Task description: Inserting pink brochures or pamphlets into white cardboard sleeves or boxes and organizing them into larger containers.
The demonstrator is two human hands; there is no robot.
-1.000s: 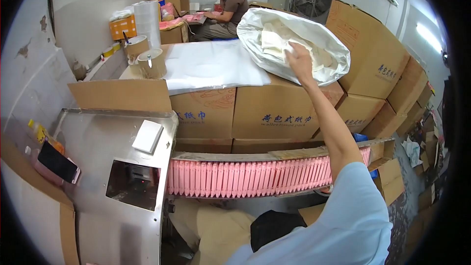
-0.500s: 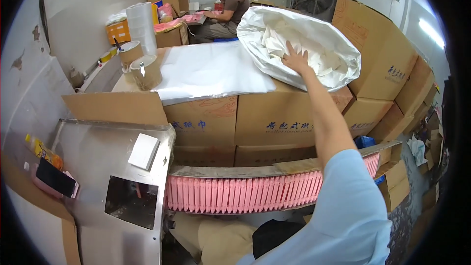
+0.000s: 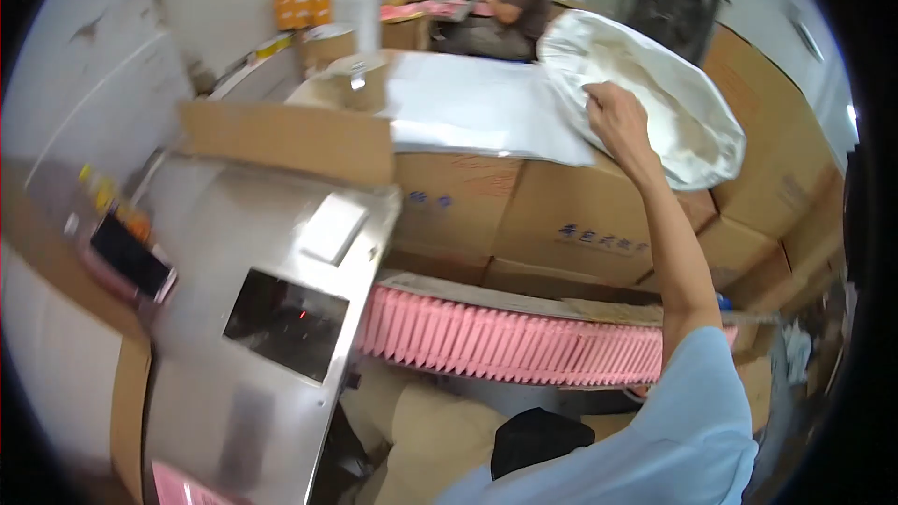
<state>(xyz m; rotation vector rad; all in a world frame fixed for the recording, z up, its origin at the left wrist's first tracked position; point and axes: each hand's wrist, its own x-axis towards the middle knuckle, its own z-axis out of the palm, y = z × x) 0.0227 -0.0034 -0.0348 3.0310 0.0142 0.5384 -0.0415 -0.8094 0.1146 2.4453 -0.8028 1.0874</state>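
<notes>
At the mouth of a white woven sack (image 3: 725,164), my right hand (image 3: 619,120) is held with its fingers curled closed. The hand is slightly blurred, and whatever the fingers hold, if anything, cannot be made out. Crumpled pale scraps (image 3: 669,122) fill the sack, which leans tilted on stacked cartons (image 3: 571,215) beyond me. Below my outstretched forearm, a long row of narrow pink packs (image 3: 505,346) stands packed side by side in a metal channel. My left hand is out of view.
A metal worktop (image 3: 196,318) at left has a dark rectangular opening (image 3: 288,323), a white block (image 3: 334,228), a phone (image 3: 133,257) and a pink sheet-like piece (image 3: 182,486). Tape rolls (image 3: 360,84) stand by clear plastic sheets (image 3: 477,112). Another person (image 3: 514,9) sits at the back.
My right hand's spread fingers have curled closed, and the hand has lifted toward the sack's near rim. The view has swung left, bringing the pink piece at the lower left into sight.
</notes>
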